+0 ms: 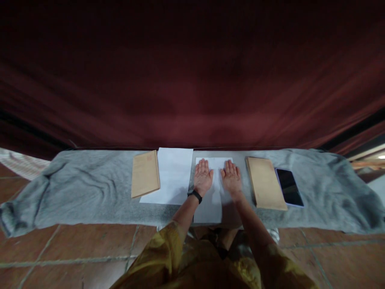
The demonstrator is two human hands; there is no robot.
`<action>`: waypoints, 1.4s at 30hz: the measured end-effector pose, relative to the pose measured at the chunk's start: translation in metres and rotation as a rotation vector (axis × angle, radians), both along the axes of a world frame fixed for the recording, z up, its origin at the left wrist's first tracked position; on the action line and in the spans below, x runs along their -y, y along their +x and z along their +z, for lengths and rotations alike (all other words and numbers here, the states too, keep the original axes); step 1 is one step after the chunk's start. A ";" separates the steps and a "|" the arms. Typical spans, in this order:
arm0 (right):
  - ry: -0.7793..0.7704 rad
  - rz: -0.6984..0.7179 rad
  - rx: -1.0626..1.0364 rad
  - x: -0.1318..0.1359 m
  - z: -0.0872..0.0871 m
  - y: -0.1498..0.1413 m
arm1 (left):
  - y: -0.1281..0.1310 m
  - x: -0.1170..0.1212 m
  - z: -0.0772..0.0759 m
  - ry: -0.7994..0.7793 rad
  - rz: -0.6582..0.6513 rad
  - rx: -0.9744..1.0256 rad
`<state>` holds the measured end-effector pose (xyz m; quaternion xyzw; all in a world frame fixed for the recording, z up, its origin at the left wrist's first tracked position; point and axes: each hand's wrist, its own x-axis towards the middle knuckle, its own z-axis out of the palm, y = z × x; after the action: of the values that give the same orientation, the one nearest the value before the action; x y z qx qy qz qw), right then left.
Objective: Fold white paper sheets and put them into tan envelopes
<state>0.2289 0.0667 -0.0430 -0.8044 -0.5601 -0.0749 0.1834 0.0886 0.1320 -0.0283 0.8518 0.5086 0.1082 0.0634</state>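
Note:
A white sheet of paper point(207, 210) lies on the grey cloth in front of me, its long side pointing toward me. My left hand point(203, 176) rests flat on its left part, fingers stretched out and a dark band on the wrist. On its right part my right hand point(231, 176) lies flat too, thumb held apart from the fingers. A strip of paper shows between the two hands, with a faint lengthwise line. Both palms face down, and neither hand grips anything. The paper under the palms is hidden.
More white paper point(174, 172) lies to the left, partly under a stack of brown envelopes point(144, 174). Another brown envelope stack point(266, 182) is at the right, beside a dark-screened phone point(289, 186). Grey cloth point(90, 188) covers the narrow table. A dark red curtain point(192, 96) hangs behind.

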 end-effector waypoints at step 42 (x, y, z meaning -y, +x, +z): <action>-0.008 -0.010 -0.051 0.113 0.003 -0.046 | -0.087 0.127 0.015 0.131 -0.207 -0.050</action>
<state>0.1827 -0.0464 -0.0397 -0.8095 -0.5516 -0.0532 0.1941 0.0021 0.0046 -0.0134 0.9045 0.4112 0.1127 0.0057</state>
